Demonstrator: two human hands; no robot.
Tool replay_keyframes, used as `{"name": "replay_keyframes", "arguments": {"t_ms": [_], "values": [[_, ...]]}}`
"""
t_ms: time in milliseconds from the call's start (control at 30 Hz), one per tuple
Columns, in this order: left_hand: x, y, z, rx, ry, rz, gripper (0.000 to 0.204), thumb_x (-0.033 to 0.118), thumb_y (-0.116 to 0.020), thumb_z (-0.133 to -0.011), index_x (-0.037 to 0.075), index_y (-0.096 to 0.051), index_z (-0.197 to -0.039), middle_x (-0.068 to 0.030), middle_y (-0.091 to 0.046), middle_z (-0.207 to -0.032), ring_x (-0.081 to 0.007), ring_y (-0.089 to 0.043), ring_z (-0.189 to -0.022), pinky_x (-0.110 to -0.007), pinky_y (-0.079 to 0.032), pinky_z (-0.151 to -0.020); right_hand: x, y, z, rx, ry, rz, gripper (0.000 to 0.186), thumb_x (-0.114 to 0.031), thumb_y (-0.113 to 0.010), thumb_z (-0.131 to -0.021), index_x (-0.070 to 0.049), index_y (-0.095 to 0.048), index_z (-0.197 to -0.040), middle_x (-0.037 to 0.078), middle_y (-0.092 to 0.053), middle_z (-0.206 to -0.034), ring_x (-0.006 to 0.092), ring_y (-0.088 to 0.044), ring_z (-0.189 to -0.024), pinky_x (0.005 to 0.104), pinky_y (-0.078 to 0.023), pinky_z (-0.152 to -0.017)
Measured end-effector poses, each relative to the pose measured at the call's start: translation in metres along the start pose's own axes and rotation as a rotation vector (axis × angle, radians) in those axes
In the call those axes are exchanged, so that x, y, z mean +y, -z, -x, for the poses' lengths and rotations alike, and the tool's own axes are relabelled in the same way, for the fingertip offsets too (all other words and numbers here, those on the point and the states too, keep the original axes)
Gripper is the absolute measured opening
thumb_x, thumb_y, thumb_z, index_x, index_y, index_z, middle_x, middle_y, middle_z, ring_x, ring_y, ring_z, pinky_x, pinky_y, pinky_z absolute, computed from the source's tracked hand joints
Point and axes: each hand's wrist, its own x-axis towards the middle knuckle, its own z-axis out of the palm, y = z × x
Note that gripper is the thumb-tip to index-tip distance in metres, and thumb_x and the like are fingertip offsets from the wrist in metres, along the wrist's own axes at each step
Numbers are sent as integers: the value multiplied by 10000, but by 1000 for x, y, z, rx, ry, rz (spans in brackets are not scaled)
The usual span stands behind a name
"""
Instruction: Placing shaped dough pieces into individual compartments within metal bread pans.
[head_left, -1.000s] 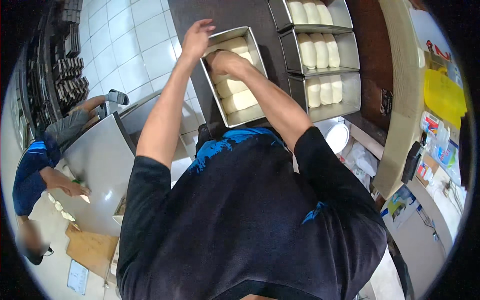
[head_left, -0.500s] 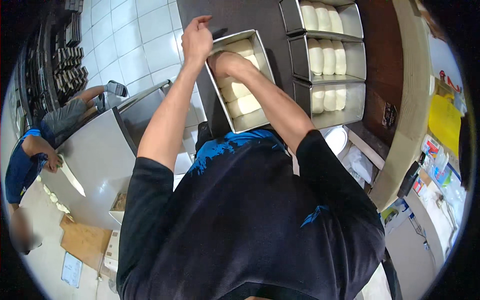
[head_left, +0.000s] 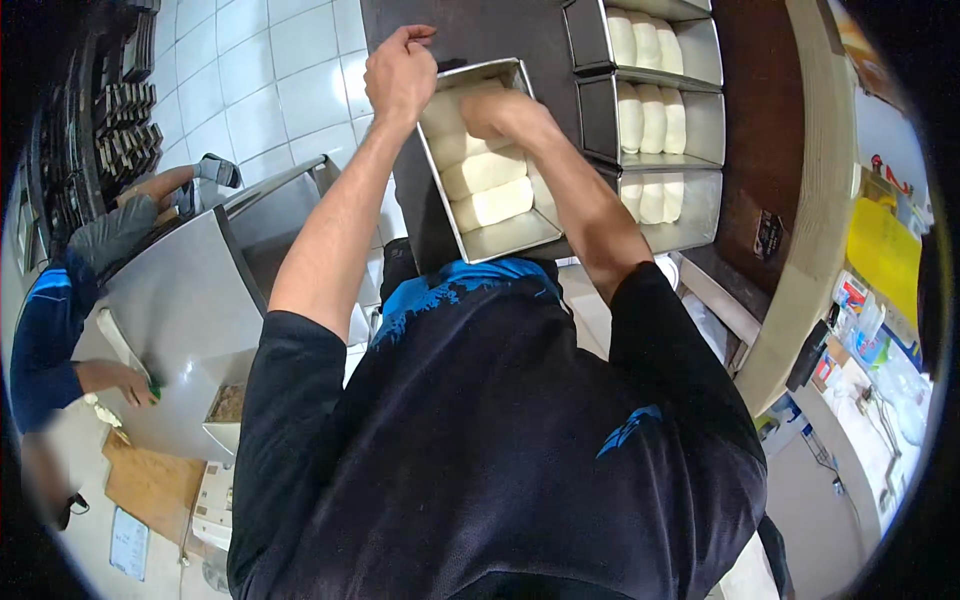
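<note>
A metal loaf pan (head_left: 512, 236) stands on the dark worktop in front of me, with several pale dough rolls (head_left: 487, 174) side by side in it. My right hand (head_left: 500, 112) reaches down into its far half, over the dough. Its fingers point down and are blurred, so their grip is unclear. By the pan's far left corner is my left hand (head_left: 402, 80), with loosely bent fingers pointing right. It appears to hold nothing; whether it touches the rim, I cannot tell.
To the right, three loaf pans (head_left: 688, 205) with dough rolls line up on the dark worktop (head_left: 480, 28). A wooden ledge (head_left: 806, 200) runs beyond them. On the left, another person's hand (head_left: 128, 384) is over a steel table (head_left: 185, 330) beside a long pale blade (head_left: 122, 340).
My right hand has moved right inside the pan, uncovering more dough at the left. My left hand has shifted slightly right. The other person's hand has moved down and right across the steel table.
</note>
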Motion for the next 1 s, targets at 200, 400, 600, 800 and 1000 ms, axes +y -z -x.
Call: {"name": "replay_keyframes", "arguments": {"t_ms": [200, 400, 600, 800, 1000], "values": [[3, -1, -2, -13, 29, 8, 384, 157, -425, -945, 194, -770, -1108, 16, -785, -1093, -293, -703, -1008, -404, -528, -913, 1, -11, 6, 5, 26, 9, 222, -76, -572, -807, 61, -747, -802, 209, -724, -783, 379, -669, -660, 491, -546, -664], [1, -3, 3, -42, 72, 63, 392, 134, -418, -952, 158, -770, -1125, -11, -785, -1092, -270, -701, -1027, -377, -522, -930, -15, -15, -14, 29, 17, -1, 233, -84, -567, -807, 66, -745, -789, 226, -729, -784, 393, -678, -666, 491, -545, -678], [-8, 0, -4, -84, 92, 200, 391, 72, -414, -961, 65, -760, -1144, -66, -770, -1118, -225, -693, -1052, -331, -517, -949, -3, -22, 10, 84, 13, 14, 235, -95, -572, -810, 61, -744, -773, 236, -730, -776, 396, -684, -663, 484, -549, -686], [3, -2, -7, -137, 125, 264, 390, 50, -403, -971, 18, -752, -1140, -91, -757, -1128, -198, -689, -1047, -301, -518, -953, -10, -62, -17, 321, 179, 36, 219, -115, -611, -819, 57, -735, -764, 219, -724, -741, 355, -676, -629, 456, -561, -680], [-8, 1, -2, -70, 121, 241, 400, 35, -391, -967, 12, -752, -1137, -99, -758, -1113, -194, -690, -1040, -290, -516, -961, -29, -7, 24, 138, 120, 27, 170, -58, -610, -815, 51, -736, -780, 184, -705, -731, 257, -610, -538, 424, -531, -517]]}}
